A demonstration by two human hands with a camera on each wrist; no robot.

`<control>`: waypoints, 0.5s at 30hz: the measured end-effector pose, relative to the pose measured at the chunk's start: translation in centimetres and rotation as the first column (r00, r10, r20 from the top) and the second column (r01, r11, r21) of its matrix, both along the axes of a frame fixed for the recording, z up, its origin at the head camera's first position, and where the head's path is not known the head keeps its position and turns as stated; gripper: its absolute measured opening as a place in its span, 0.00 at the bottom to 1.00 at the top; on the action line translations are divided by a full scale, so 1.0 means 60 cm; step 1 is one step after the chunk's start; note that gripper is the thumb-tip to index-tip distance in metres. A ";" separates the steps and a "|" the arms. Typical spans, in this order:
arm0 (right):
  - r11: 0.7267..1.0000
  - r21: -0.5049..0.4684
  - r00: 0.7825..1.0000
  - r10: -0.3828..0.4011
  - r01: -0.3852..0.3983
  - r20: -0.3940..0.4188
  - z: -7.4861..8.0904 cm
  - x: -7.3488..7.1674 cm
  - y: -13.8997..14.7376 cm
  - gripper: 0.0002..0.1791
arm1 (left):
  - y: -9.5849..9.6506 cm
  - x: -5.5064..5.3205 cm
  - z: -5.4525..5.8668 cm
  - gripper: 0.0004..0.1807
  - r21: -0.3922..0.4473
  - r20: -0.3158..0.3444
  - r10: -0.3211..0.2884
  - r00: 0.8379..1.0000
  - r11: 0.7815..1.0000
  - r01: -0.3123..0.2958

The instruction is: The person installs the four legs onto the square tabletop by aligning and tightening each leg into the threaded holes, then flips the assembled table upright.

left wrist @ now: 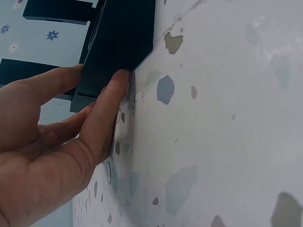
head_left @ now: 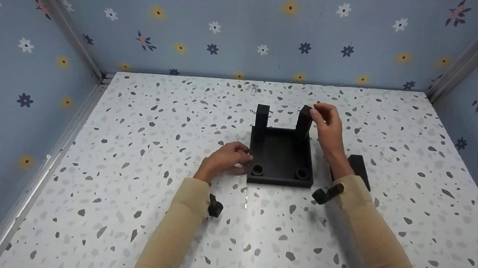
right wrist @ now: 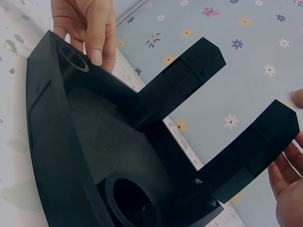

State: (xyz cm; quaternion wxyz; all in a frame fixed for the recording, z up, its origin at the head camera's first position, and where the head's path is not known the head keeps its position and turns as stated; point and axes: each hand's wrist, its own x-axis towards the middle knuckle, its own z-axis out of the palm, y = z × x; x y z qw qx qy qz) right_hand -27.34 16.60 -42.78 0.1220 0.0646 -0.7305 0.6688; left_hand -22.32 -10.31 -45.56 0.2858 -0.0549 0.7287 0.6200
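A black square tray with low walls lies on the table. Round sockets show at its two near corners. Upright at the far corners stand two black posts, the left post and the right post, both with small raised marks. My left hand pinches the tray's left wall, its thumb over the rim and fingers outside, as the right wrist view shows. Around the top of the right post, my right hand has its thumb and fingers curled.
A loose black block lies on the speckled table beside the right forearm, partly hidden by it. Flower-patterned walls enclose the table at the back and sides. Dark wrist cameras are worn at both cuffs.
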 end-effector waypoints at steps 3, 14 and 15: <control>1.000 -0.024 1.000 0.015 -0.015 -0.003 0.003 0.000 0.001 0.20 | 0.000 0.001 0.001 0.20 0.008 0.005 0.000 1.000 1.000 0.000; 0.989 -0.132 0.997 0.075 -0.071 0.029 0.010 -0.010 0.001 0.16 | -0.001 0.004 0.004 0.20 -0.004 -0.006 0.008 1.000 1.000 -0.008; 0.986 -0.147 0.995 0.091 -0.084 0.038 0.010 -0.010 0.002 0.17 | -0.001 0.004 0.004 0.20 -0.002 -0.002 0.010 1.000 1.000 -0.010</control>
